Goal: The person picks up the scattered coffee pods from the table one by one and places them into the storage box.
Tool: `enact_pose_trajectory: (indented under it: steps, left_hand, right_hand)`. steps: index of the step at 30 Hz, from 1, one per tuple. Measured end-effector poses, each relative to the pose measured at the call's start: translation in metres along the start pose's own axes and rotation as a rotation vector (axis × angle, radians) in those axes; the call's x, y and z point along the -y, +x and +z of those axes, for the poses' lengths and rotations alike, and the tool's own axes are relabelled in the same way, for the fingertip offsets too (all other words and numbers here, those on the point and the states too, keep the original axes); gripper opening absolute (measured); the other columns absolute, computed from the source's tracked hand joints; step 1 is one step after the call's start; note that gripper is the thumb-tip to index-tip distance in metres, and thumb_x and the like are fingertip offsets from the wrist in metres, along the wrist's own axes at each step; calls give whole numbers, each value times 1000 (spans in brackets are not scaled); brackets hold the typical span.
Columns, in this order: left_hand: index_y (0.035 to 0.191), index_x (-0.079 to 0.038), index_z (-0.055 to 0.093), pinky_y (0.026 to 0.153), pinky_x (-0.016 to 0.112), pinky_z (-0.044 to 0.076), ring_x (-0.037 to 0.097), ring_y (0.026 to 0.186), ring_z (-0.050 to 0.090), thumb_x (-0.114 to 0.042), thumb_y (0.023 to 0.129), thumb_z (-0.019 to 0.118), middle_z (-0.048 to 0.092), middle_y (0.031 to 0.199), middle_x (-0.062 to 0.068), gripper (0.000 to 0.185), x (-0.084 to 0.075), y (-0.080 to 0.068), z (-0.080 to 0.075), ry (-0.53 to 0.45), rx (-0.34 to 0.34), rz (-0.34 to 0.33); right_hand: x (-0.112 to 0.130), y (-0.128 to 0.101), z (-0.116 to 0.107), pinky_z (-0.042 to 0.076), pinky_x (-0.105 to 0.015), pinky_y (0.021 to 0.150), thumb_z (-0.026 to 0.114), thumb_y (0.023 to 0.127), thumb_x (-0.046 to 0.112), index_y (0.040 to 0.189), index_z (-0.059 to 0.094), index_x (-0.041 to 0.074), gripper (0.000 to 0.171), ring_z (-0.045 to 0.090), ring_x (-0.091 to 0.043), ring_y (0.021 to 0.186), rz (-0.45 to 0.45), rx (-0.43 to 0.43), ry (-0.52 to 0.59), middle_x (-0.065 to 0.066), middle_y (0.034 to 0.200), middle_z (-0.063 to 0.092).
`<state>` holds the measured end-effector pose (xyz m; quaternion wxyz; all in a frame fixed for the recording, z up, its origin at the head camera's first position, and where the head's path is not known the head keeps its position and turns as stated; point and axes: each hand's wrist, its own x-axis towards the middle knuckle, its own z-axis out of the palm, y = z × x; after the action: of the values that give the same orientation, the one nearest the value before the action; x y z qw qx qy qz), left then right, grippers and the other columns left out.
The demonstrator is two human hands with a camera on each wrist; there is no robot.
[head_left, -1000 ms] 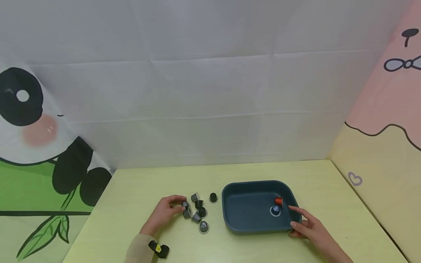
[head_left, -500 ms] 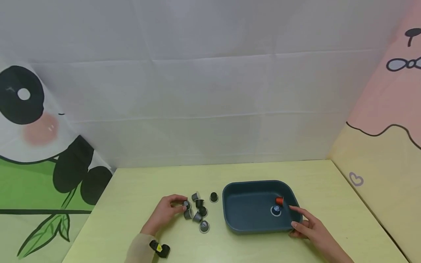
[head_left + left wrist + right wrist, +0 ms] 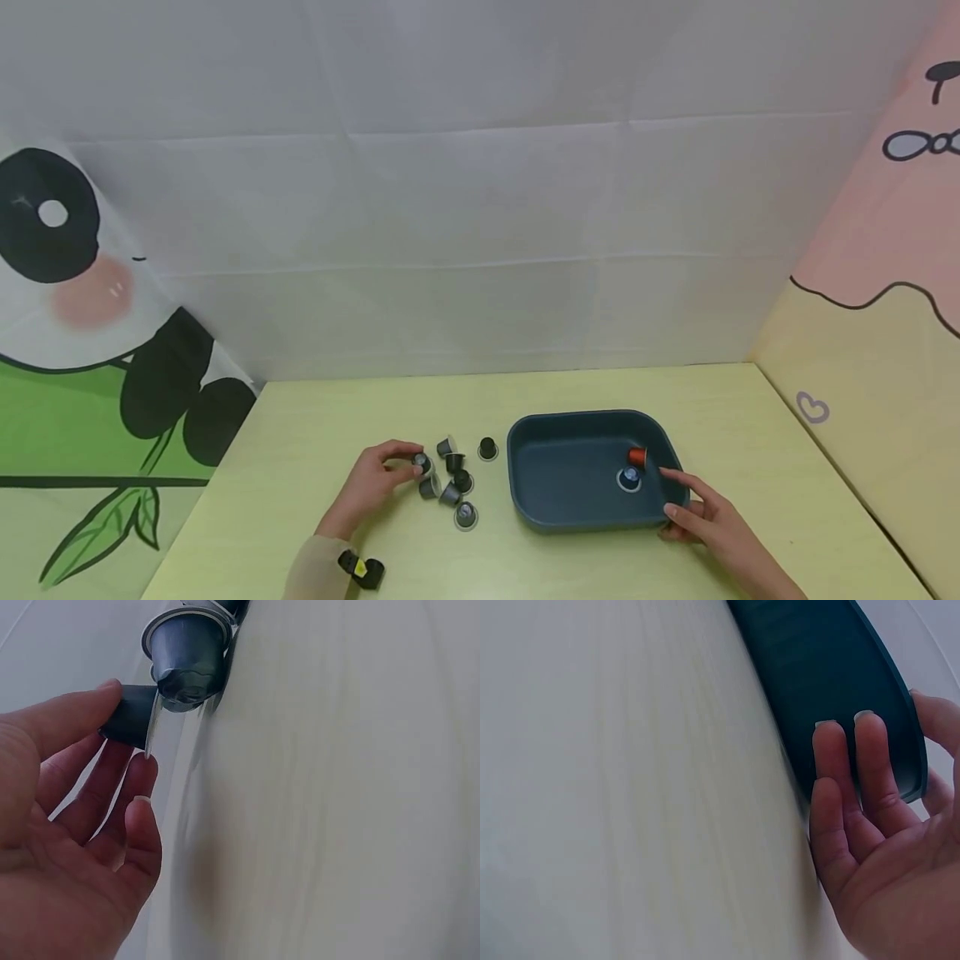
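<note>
We see the table [image 3: 315, 433] carrying a dark tray [image 3: 555, 492] near the middle of its front edge, with two pods already in it: an orange pod [image 3: 636, 457] and a blue pod [image 3: 629, 477], both by the tray's right wall. To the tray's left, toward the front edge, lies a loose cluster of pods [image 3: 452, 483], with a black pod [image 3: 487, 449] standing slightly apart on the tray's side.

We judge the step in hand to be the pick-up of one more pod. Our left hand [image 3: 375, 483] pinches a dark pod [image 3: 129, 714] at the cluster's left edge between thumb and fingertips; the left wrist view shows it touching a grey pod [image 3: 187, 656]. Our right hand [image 3: 701, 521] steadies the tray at its front right corner, straight fingers [image 3: 855, 769] pressed flat against the outer wall.

The next move, as we judge it, calls for lifting the pinched pod clear of its neighbours without scattering them, then carrying it over the tray's left rim.

Against the earlier frames little differs: both hands and every pod lie about where they were, the left fingertips closing slightly tighter on the pod.
</note>
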<state>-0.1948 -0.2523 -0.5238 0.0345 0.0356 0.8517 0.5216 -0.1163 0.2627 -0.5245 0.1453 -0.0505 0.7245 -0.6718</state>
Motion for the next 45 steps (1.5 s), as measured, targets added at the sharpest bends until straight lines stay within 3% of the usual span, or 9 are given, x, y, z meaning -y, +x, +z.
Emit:
enact_pose_trajectory:
  steps: [4,10,17,23,27,31,35,39,45]
  left_hand:
    - [116,-10,72,89,38,49,20,105,62,-15,86,80,70,110,0,32,-2,0,-3,-3,-5,2]
    - [119,-10,71,88,37,49,21,109,61,-18,86,80,69,116,-1,36,-7,-2,-5,-36,-1,-5]
    - [120,-8,69,72,32,50,25,84,63,-20,85,81,67,120,7,40,-21,-5,-4,-92,30,14]
    - [119,-12,70,67,28,49,37,78,63,-21,85,81,66,121,8,37,-36,-8,-2,-110,55,58]
    - [117,-14,71,64,27,48,34,75,62,-20,85,80,67,120,7,34,-45,-9,5,-128,61,87]
    - [118,-9,70,64,27,49,29,74,63,-18,86,80,67,120,8,34,-50,-9,15,-141,88,115]
    - [117,-6,70,67,28,50,31,85,62,-17,87,78,66,118,8,33,-57,-10,27,-157,124,147]
    - [115,-11,71,74,28,50,33,97,60,-17,87,79,66,115,7,29,-65,-9,36,-176,140,170]
    - [118,-7,70,70,30,53,28,82,63,-15,88,77,66,116,7,32,-76,-3,49,-198,185,211]
  right_hand:
    - [1,1,0,57,-30,81,58,102,14,140,53,33,43,71,-25,80,-6,3,-3,-27,90,68]
    - [0,2,-1,57,-30,81,58,102,14,132,55,44,42,71,-24,80,5,14,4,-26,91,69]
    - [-2,1,-1,57,-30,81,59,102,14,128,55,48,43,71,-23,79,6,26,18,-24,89,68]
    - [-2,1,0,57,-30,81,58,102,14,131,55,46,43,71,-22,80,-7,28,20,-23,89,69]
    - [-2,1,-1,57,-30,81,58,102,14,128,55,49,44,71,-22,81,2,27,18,-23,89,69]
    - [-2,-1,-2,56,-29,81,57,102,14,125,55,52,45,71,-23,81,10,28,7,-22,87,68]
    - [-2,0,-3,56,-29,81,57,103,14,126,55,52,45,71,-24,81,11,28,-2,-23,87,68]
    - [-1,1,-2,56,-29,81,57,103,14,126,55,52,45,71,-24,81,11,26,-5,-23,88,68]
    - [-1,2,-2,56,-29,81,56,103,13,126,54,52,45,71,-24,81,13,32,-2,-23,89,68]
